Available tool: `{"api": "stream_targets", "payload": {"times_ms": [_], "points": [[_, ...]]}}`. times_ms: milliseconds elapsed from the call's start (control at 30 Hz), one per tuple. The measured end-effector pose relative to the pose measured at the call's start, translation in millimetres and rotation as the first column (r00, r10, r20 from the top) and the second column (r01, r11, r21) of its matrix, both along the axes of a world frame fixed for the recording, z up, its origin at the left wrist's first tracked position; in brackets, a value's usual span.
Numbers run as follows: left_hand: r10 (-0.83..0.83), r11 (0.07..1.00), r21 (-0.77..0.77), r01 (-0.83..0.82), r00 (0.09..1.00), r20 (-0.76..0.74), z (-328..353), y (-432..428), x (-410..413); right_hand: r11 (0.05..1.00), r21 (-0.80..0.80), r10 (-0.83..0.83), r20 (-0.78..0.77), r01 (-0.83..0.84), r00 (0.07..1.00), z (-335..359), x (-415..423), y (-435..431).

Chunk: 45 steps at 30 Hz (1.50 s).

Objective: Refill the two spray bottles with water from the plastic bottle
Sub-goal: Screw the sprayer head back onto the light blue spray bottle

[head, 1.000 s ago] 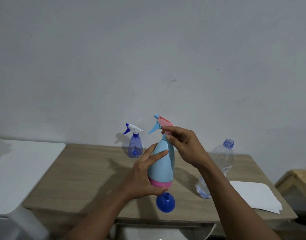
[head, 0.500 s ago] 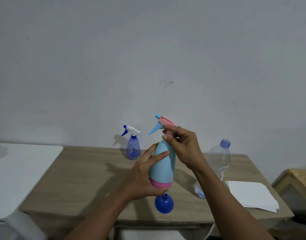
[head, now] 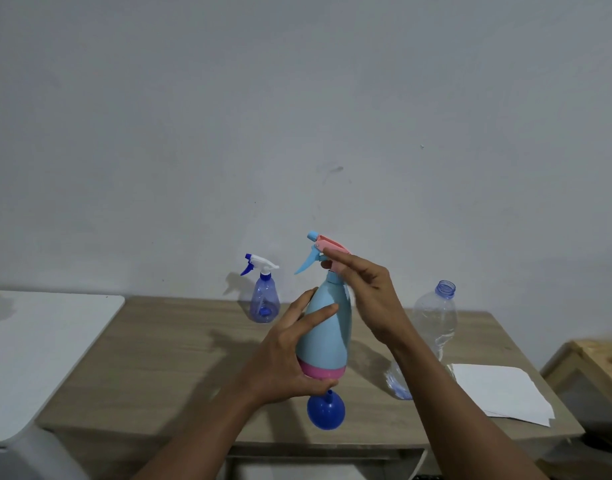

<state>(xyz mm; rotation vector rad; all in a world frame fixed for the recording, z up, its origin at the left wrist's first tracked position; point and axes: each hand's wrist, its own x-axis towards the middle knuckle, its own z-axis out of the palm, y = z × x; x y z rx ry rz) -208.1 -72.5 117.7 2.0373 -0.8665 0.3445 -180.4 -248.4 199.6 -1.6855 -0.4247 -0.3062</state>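
Pale-blue spray bottle (head: 327, 327): held upright in the air over the front of the wooden table (head: 159, 358), with its pink base band just above the blue funnel (head: 326, 412).
Left hand (head: 283, 362): clamped round the bottle's lower body, thumb under the pink band and fingers spread up the side.
Right hand (head: 366, 292): at the neck, with thumb and forefinger pinching just under the pink trigger head (head: 328, 245); the other fingers are fanned loose.
Step in hand: likely turning the trigger head on its thread. Whether it is coming off or going on cannot be told, though the plastic bottle looks almost drained.
Next move: probably a fresh pinch and another twist, with the left hand keeping the body from turning.
Small spray bottle (head: 264, 303): stands at the back near the wall, its head fitted.
Plastic bottle (head: 436, 320): uncapped and tilted, to the right behind the right forearm.
Paper sheets (head: 498, 389): lie flat at the table's right end.
Change: half a second ago the right fingers were curled close round the neck. Now the forefinger is stretched out and the others are splayed, while the left grip is unchanged.
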Motion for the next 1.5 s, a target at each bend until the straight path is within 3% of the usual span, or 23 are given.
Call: {"api": "stream_targets", "payload": {"times_ms": [100,333,500,833,1000,1167,1267,1400,1500], "points": [[-0.001,1.0,-0.019,0.0,1.0,-0.011,3,2,1,0.997,0.002,0.079,-0.026,-0.079,0.997,5,-2,-9],[0.007,1.0,0.005,-0.007,1.0,-0.031,-2,-2,-2,0.999,-0.028,-0.04,-0.017,0.04,0.999,-1,-3,-3],[-0.012,0.999,-0.03,0.01,0.999,-0.043,2,1,-4,0.995,-0.041,0.091,-0.1,-0.095,0.991,2,-3,-17],[-0.006,0.999,-0.039,0.004,0.998,-0.062,2,1,-8,0.997,-0.066,0.036,-0.019,-0.037,0.999,0,-3,-10],[-0.045,0.995,-0.094,0.036,0.995,-0.094,11,2,-10,0.99,-0.048,0.124,-0.096,-0.129,0.988,10,-4,-20],[-0.008,0.993,-0.114,-0.004,0.995,-0.104,8,3,-11,0.997,0.012,0.074,-0.101,-0.073,0.992,4,-2,-19],[-0.001,0.993,-0.114,-0.013,0.992,-0.122,8,2,-12,0.997,0.005,0.08,-0.087,-0.079,0.993,4,-2,-18],[-0.018,0.992,-0.123,0.001,0.99,-0.137,13,3,-12,0.978,-0.04,0.196,-0.181,-0.207,0.964,14,-4,-26],[-0.03,0.992,-0.123,0.015,0.992,-0.121,15,4,-12,0.984,-0.031,0.168,-0.178,-0.177,0.97,15,-2,-29]]}}
